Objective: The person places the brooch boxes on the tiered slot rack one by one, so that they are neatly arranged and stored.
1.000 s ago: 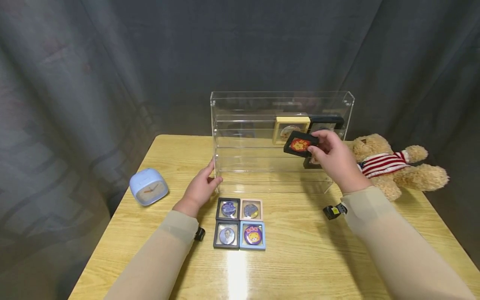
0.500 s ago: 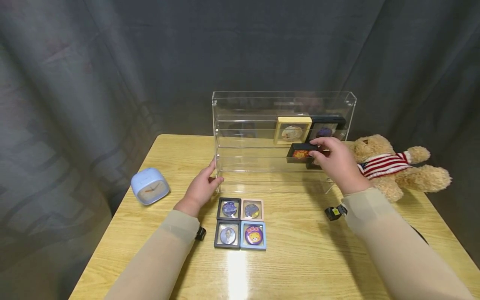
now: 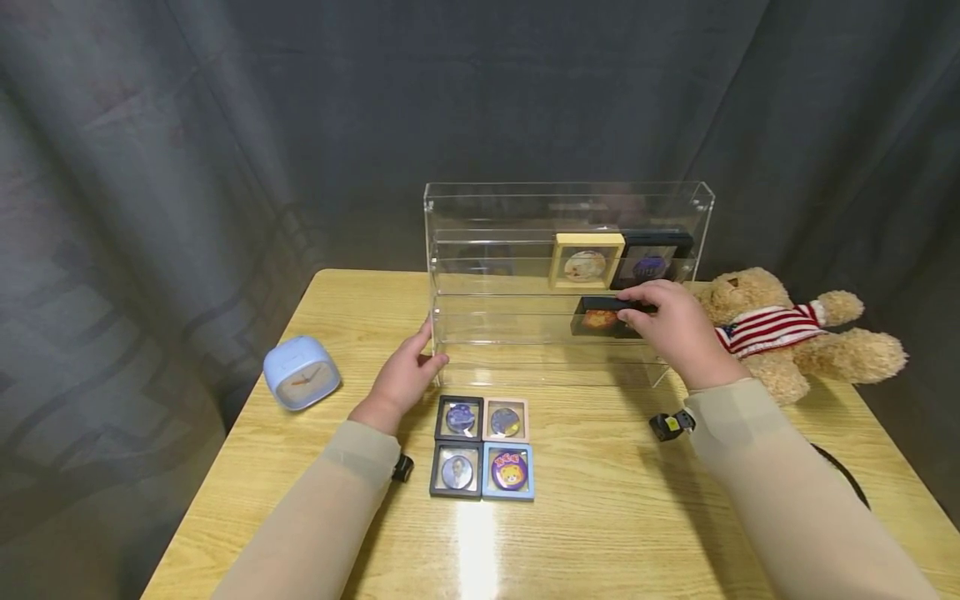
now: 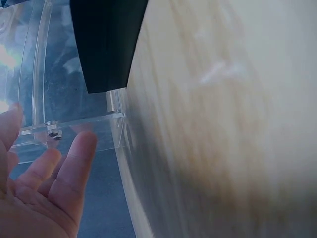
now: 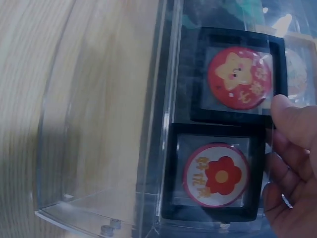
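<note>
My right hand (image 3: 678,333) pinches a black-framed badge (image 3: 594,318) by its right edge, within the middle tier of a clear acrylic display rack (image 3: 487,329). The right wrist view shows its red badge with a yellow star (image 5: 237,77). Right beside it in that tier stands another black frame with a red flower badge (image 5: 215,173); the hand mostly covers this one in the head view. My left hand (image 3: 401,379) rests on the rack's left side panel, its fingers (image 4: 74,168) fairly straight. A yellow frame (image 3: 587,262) and a black frame (image 3: 651,260) occupy the tier above.
Several framed badges (image 3: 482,447) lie in a block on the wooden table (image 3: 600,517) before the rack. At the left is a blue clock (image 3: 302,373). A teddy bear (image 3: 780,333) in a striped shirt lies close to the rack's right side.
My right hand has lowered the star badge frame from in front of the rack into the middle tier, and the frame has turned more upright. The left hand stays at the side panel.
</note>
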`<action>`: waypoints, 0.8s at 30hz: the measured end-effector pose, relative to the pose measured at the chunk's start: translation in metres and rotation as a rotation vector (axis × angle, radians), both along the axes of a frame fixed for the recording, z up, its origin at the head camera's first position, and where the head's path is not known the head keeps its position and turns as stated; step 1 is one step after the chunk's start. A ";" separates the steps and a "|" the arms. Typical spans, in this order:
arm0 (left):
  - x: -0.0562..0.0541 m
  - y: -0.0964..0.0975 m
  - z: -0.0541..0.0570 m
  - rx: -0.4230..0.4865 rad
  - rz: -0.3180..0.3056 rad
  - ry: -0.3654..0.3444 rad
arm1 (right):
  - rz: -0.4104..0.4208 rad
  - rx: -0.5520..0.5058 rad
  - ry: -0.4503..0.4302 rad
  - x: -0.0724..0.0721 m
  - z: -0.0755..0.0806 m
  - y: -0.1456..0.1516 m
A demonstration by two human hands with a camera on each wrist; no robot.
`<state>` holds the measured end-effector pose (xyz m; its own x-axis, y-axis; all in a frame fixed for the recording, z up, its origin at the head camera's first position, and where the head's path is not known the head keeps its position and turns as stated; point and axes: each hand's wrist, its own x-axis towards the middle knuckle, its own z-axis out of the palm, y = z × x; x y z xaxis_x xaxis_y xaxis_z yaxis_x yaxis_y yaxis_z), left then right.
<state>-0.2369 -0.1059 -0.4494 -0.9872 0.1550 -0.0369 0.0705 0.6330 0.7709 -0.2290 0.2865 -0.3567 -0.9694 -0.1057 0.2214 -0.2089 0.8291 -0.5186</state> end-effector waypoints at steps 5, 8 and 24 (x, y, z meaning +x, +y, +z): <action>0.001 -0.001 -0.001 0.012 0.002 -0.004 | 0.003 0.012 -0.057 -0.001 0.005 -0.001; 0.001 -0.002 0.000 0.013 0.004 -0.004 | 0.005 0.014 -0.083 -0.002 0.007 -0.001; 0.001 0.000 0.000 0.007 -0.004 -0.005 | 0.039 0.106 -0.065 0.006 0.008 -0.005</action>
<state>-0.2359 -0.1063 -0.4491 -0.9863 0.1596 -0.0407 0.0695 0.6273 0.7756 -0.2226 0.2819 -0.3486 -0.9760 -0.1630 0.1442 -0.2109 0.8721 -0.4415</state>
